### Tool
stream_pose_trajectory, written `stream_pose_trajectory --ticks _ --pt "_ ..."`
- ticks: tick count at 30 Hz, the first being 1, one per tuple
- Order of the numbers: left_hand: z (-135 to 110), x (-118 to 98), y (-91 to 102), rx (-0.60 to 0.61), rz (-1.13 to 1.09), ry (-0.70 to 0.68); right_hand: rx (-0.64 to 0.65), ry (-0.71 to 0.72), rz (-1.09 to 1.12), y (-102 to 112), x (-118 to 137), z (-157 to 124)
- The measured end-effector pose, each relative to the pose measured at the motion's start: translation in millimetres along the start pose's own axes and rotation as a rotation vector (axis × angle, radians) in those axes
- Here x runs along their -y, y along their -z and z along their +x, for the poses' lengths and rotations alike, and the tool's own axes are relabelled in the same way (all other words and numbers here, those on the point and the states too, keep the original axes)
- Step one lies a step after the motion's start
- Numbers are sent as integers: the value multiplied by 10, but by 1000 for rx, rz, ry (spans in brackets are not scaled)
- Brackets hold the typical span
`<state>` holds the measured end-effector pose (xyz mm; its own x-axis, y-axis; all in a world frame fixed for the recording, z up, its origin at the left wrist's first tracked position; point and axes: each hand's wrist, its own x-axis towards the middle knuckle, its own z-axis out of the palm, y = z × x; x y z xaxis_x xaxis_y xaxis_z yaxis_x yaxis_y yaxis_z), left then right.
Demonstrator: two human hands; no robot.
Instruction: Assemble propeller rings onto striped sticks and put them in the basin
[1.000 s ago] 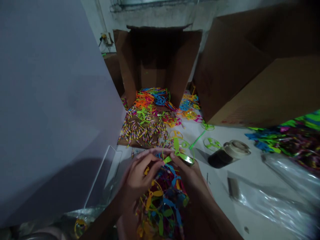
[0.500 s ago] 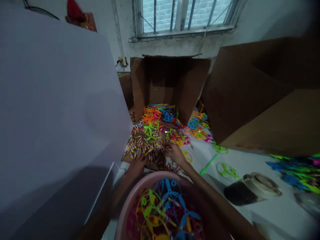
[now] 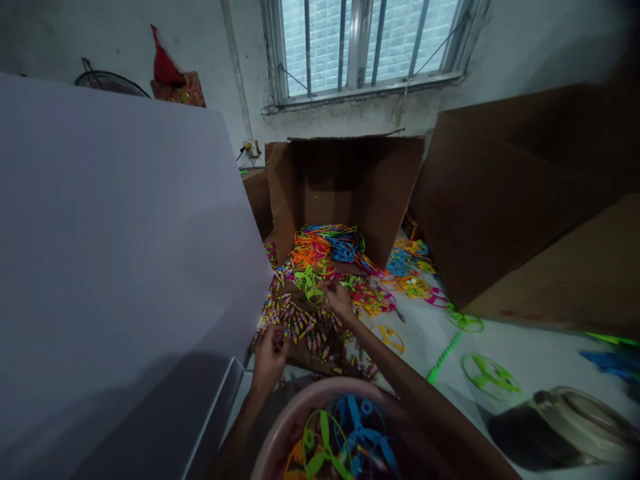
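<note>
Left grip [image 3: 269,365] pinched on something too small to make out, right grip [image 3: 340,300] fingertips bunched at the heap of striped plastic sticks [image 3: 300,327], lying between my hands, beyond the pink basin [image 3: 325,381].

Left hand [image 3: 269,363]: I'm seeing it pinching something too small to make out, just above the heap of striped sticks [image 3: 295,327].
Right hand [image 3: 340,299]: it's resting its fingertips on the heap's far side, just beside a green propeller [image 3: 309,283].
Below both hands: a pink basin [image 3: 273,427] is holding blue and green propellers.
Beyond the hands: a cardboard box [image 3: 360,187] is standing behind bright plastic rings [image 3: 325,247].
Right of the right hand: a green ring [image 3: 490,377] is lying on the white table [image 3: 540,353].
</note>
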<state>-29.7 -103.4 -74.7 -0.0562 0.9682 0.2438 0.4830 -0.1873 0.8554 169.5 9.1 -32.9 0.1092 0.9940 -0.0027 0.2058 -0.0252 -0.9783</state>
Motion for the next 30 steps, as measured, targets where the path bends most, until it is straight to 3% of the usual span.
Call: stream_pose_trajectory --ticks 5,9,12,16,18,21,24,30 --pt "9 -537 85 -18 -328 52 72 -46 376 255 193 -755" --pt "-195 -1007 146 39 -455 26 186 -137 579 360 321 -1516" --pt "-398 -1244 207 99 -486 -13 259 -208 642 402 431 -1950" --pt "-648 -1411 341 7 -417 -119 284 -212 623 484 600 -2295" --pt "-804 -1465 409 -62 -435 -90 249 -185 636 525 660 -2428" --pt "-1119 -1546 469 24 -612 -11 111 -159 746 542 706 -2666" --pt "-1478 -1629 480 165 -685 -17 10 -116 845 488 753 -2959" --pt "-1960 -1717 488 215 -566 -118 28 -54 957 280 968 -3454"
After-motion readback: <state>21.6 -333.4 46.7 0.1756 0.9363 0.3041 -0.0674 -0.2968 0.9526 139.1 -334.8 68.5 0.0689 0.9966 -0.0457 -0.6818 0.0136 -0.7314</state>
